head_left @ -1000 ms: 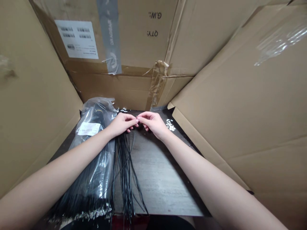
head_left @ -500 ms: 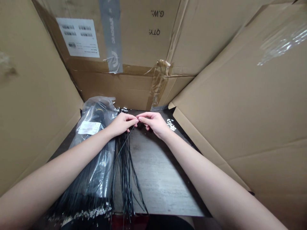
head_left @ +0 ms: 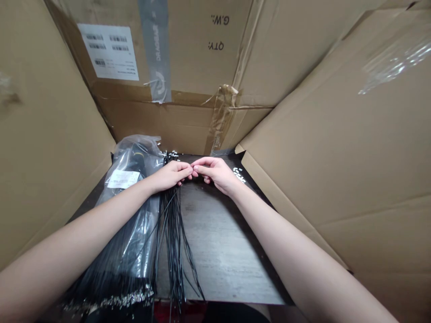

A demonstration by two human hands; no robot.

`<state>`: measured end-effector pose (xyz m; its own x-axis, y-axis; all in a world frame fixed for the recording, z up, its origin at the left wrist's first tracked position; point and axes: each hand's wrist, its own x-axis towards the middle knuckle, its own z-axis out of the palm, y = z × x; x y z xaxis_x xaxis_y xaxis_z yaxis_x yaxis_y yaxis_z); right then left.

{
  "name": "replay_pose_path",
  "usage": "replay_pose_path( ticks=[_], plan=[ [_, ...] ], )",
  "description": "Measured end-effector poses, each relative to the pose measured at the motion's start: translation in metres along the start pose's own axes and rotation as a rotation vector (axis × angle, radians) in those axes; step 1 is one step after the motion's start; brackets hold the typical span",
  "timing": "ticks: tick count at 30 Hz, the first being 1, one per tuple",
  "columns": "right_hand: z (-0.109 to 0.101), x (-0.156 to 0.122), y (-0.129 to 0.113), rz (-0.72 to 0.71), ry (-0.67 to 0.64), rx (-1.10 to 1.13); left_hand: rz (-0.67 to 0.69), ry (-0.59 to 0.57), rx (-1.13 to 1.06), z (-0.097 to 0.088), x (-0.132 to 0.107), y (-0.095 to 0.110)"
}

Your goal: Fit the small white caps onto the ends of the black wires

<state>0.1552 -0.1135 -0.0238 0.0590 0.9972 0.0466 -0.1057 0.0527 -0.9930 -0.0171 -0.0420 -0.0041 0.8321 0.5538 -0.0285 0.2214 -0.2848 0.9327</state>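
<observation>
My left hand (head_left: 175, 173) is closed in a pinch above a bundle of thin black wires (head_left: 173, 242). One black wire (head_left: 152, 233) slants down to the left from beneath its fingers. My right hand (head_left: 213, 172) is also pinched, its fingertips meeting the left ones; whatever is between them is too small and covered to make out. White tips (head_left: 171, 154) show at the far end of the bundle, behind my left hand. Small white pieces (head_left: 239, 175) lie in a loose pile just right of my right wrist.
On the left, under my forearm, a clear plastic bag (head_left: 134, 237) with a white label holds many black wires with metal ends (head_left: 131, 298) sticking out. Cardboard walls (head_left: 188, 128) enclose the dark tabletop (head_left: 229, 251) at the back and both sides.
The slanting wire now hangs lower and further left, beneath my left hand. Both hands remain fingertip to fingertip in nearly the same place. The view has shifted slightly.
</observation>
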Motion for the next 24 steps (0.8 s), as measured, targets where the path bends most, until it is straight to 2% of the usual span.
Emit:
replay_pose_path(
  ticks=[3, 10, 24],
  plan=[
    [0.0004, 0.0001, -0.0002, -0.005, -0.008, -0.001, -0.002, 0.002, 0.000, 0.0003, -0.0009, 0.0014],
    [0.0015, 0.0013, 0.0034, -0.020, 0.038, 0.001, -0.036, 0.142, -0.115, 0.0038, -0.0008, -0.0002],
    [0.0031, -0.0007, 0.0001, -0.003, 0.047, -0.011, -0.043, 0.105, -0.096, 0.0027, -0.0003, 0.0016]
  ],
)
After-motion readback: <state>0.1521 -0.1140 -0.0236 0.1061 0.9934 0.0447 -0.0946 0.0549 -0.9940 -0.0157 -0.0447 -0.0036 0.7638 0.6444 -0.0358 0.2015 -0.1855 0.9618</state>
